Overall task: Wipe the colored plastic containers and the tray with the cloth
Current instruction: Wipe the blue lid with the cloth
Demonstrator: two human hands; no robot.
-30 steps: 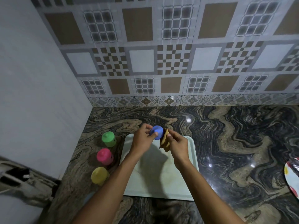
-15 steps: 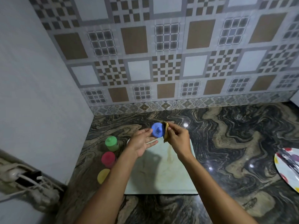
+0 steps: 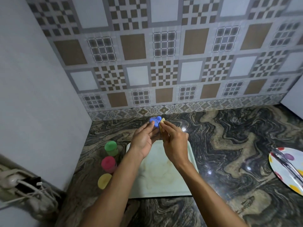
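Four coloured plastic containers are in view: a blue container (image 3: 155, 121) held up in the air, and three standing in a line on the tabletop (image 3: 229, 145) left of the tray: a green container (image 3: 111, 147) farthest back, a pink container (image 3: 108, 163) in the middle and a yellow container (image 3: 104, 180) nearest. There is one pale tray (image 3: 164, 177), one small yellowish cloth (image 3: 162, 126), and one spotted plate (image 3: 287, 167) cut off by the right edge with a shiny utensil lying across it.

The tray lies flat near the front of the marbled tabletop, its near edge parallel to the front and its surface showing faint brownish smears. The three standing containers sit just beside its left edge, close to the plain side wall. To the right of the tray a wide stretch of tabletop lies open up to the plate, and more bare stone runs behind the tray to the tiled back wall.

Both forearms reach forward over the tray and meet above its far edge. The left hand (image 3: 144, 140) is turned palm inward, its fingers (image 3: 151, 124) curled round the blue container. The right hand (image 3: 176, 141) pinches the bunched cloth between thumb and fingers, pressed against the container's right side.
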